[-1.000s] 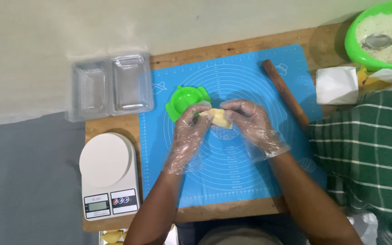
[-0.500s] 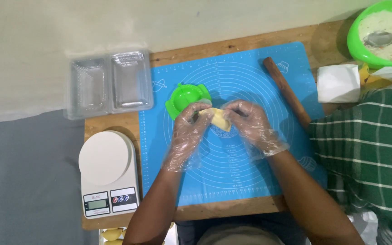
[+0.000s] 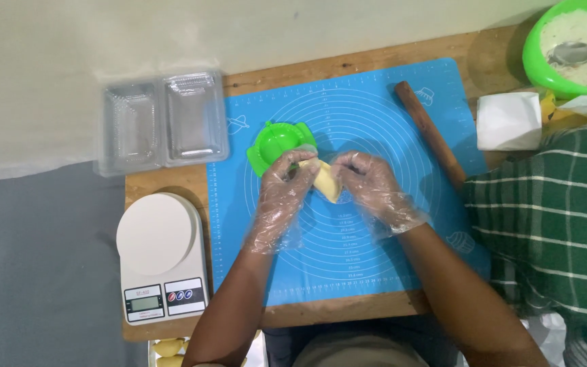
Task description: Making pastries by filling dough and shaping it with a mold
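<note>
Basically both hands in crinkly clear plastic gloves: left hand (image 3: 281,194) & right hand (image 3: 374,187) pinch pale folded dough piece (image 3: 325,179) together over blue silicone mat (image 3: 348,115), beside round green plastic press (image 3: 278,145).

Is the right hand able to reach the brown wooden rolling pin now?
Probably yes: the rolling pin lies just beside the right hand with bare mat between, but it must first release the yellow dough piece.

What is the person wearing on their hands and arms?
Both the left hand and right hand wear thin, clear, crinkly plastic gloves, loose and baggy, ending in ragged cuffs just past the wrists. The forearms are bare, with no sleeves, watch or bracelets showing.
</note>
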